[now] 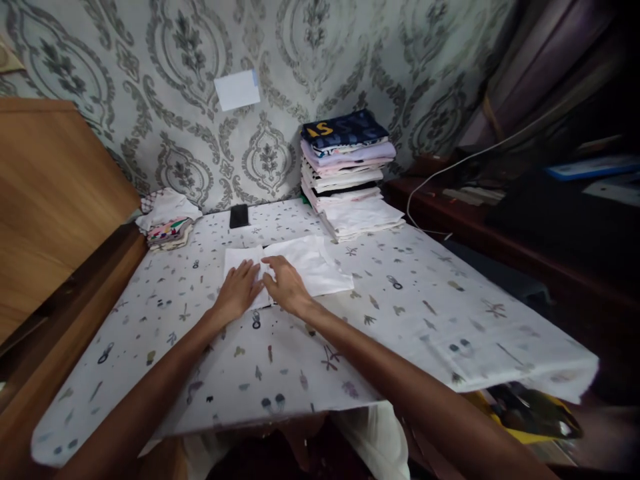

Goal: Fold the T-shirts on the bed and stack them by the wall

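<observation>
A partly folded white cloth garment [320, 267] lies on the table in front of me, its left part doubled over. My left hand [239, 288] rests flat on that folded left part, fingers stretched out. Close beside it, my right hand [285, 283] touches the garment near its middle, with fingers bent and the thumb apart from the index finger. A thin dark line shows at the fold between the hands. Part of the cloth is hidden beneath both hands.
A tall stack of folded clothes [347, 173] stands at the back right, and a smaller pile [169, 220] at the back left. A black phone [239, 216] lies near the wall. A wooden panel [60, 213] borders the left side; a white cable [453, 160] hangs on the right.
</observation>
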Available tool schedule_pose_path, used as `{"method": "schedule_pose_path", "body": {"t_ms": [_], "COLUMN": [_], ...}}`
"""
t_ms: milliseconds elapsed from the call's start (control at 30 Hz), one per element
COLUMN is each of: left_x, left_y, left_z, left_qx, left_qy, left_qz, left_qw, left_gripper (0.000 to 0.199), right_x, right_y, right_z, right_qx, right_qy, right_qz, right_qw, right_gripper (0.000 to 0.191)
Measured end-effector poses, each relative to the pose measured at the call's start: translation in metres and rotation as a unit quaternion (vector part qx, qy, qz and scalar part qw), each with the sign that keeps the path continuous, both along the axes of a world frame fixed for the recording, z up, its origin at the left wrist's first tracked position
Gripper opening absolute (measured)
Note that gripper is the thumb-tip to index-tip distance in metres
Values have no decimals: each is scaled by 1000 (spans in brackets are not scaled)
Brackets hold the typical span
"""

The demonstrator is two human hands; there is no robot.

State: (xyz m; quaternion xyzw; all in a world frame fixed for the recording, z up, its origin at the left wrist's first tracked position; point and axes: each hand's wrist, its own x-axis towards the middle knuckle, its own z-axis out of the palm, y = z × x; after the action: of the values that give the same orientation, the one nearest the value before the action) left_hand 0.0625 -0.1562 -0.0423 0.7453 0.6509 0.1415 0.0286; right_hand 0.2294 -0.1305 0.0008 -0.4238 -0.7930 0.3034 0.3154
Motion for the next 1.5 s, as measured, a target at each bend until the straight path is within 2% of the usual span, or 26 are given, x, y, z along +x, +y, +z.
{"method": "schedule_pose_path", "body": {"t_ms": [100, 233, 300, 400, 533, 667, 833, 867, 1000, 1200, 1367, 1433, 1500], "left_x": [-21, -64, -81, -93, -96, -97, -103, -104, -108, -103, -88, -76, -59], "left_y": [14, 53, 73, 93, 103, 106, 107, 108, 112, 108, 77, 58, 37], "left_z": [8, 22, 25, 24, 18, 14, 10, 10, 8, 8, 12, 10, 5], "left_qx": [33, 79, 70, 48, 40, 19, -40, -43, -7, 30, 85, 110, 104], "left_qy": [-70, -153, -173, -201, -231, -270, -360, -344, -174, -83, 16, 33, 19], "left_qz": [-12, 106, 128, 112, 73, 37, 10, 8, 23, 53, 73, 47, 7], "left_qw": [997, 979, 974, 972, 969, 962, 932, 938, 984, 995, 993, 992, 994], "left_gripper": [39, 33, 32, 28, 20, 29, 41, 41, 37, 27, 30, 35, 40], "right_x": [-25, -49, -51, -49, -48, -48, -48, -48, -48, -48, -49, -50, -50], "right_y": [15, 36, 45, 53, 57, 57, 58, 59, 60, 60, 59, 59, 58], "right_z": [5, 0, -8, -22, -34, -35, -36, -37, -41, -42, -41, -42, -42], "right_qx": [40, 82, 88, 95, 117, 112, 114, 115, 121, 122, 121, 120, 118], "right_qy": [-85, -224, -259, -276, -270, -271, -261, -259, -249, -248, -258, -253, -252], "right_qz": [56, 68, 67, 66, 62, 62, 62, 61, 62, 64, 68, 64, 60], "right_qw": [994, 969, 960, 954, 954, 954, 957, 957, 959, 959, 956, 958, 959], "right_gripper": [44, 47, 46, 48, 51, 52, 51, 50, 50, 50, 51, 50, 49]}}
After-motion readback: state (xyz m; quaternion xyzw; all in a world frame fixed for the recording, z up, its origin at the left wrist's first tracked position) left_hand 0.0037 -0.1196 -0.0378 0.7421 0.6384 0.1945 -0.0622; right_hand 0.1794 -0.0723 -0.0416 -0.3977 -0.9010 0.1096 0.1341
